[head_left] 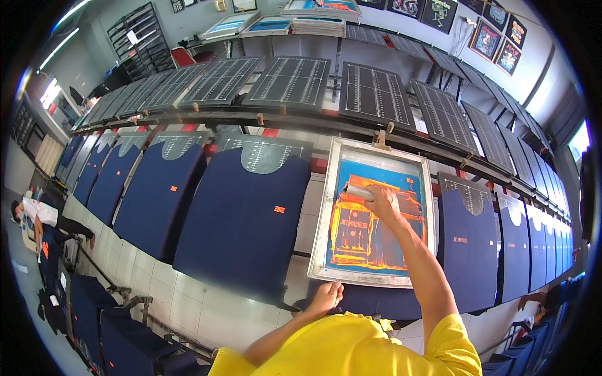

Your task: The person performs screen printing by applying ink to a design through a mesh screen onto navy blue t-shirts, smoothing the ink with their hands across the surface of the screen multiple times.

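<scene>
A screen printing frame with a metal rim lies over a navy shirt, whose lower part shows below it. Bright orange ink is smeared over the blue mesh, around a lettered design. My right hand is wrapped around a squeegee on the upper part of the mesh. Its blade is mostly hidden from me. My left hand grips the near edge of the frame, left of its middle, with fingers closed. A metal clamp is at the frame's far edge.
Navy shirts with small orange prints lie on boards to the left, and more shirts to the right. Behind a dark rail stands a row of grey boards. Stacked frames sit farther back. Another person bends at far left.
</scene>
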{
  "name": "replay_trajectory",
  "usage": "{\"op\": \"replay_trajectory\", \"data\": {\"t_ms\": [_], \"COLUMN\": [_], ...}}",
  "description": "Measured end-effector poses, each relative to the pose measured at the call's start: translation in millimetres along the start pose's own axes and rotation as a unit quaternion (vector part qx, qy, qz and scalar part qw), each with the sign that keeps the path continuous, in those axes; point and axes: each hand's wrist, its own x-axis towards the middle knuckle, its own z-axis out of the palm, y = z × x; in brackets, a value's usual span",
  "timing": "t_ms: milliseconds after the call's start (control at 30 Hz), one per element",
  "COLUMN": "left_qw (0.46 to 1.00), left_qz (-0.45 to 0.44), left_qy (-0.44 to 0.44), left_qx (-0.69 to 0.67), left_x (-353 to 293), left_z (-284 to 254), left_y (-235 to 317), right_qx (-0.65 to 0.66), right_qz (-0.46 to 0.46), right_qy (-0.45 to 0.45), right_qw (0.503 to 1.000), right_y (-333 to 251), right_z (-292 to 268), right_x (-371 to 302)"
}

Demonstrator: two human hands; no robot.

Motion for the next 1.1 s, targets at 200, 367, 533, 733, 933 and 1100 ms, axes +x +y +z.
{"op": "replay_trajectory", "data": {"t_ms": [200,367,533,733,933,1100], "left_qw": [1.000,1.000,0.999,0.998,0.959,0.993], "left_qz": [0.018,0.001,-0.030,-0.063,0.021,0.019], "left_qy": [-0.001,0.009,0.011,0.001,-0.089,0.007], "left_qx": [0.013,-0.023,-0.020,0.011,0.267,0.120], "left_x": [1,0,1,0,-31,-41], "left_z": [-1,-2,-4,-2,-14,-51], "left_y": [-4,-6,-4,9,38,92], "right_qx": [-0.030,0.013,-0.068,-0.064,-0.065,0.065], "right_qz": [0.009,-0.059,-0.053,-0.049,-0.052,0.000], "right_qy": [-0.075,-0.084,-0.098,-0.102,-0.104,0.011], "right_qw": [0.997,0.995,0.991,0.992,0.991,0.998], "right_y": [2,-31,-77,-90,-93,-67], "right_z": [-1,-16,-24,-15,-15,-37], "right_x": [11,-45,-144,-198,-212,-211]}}
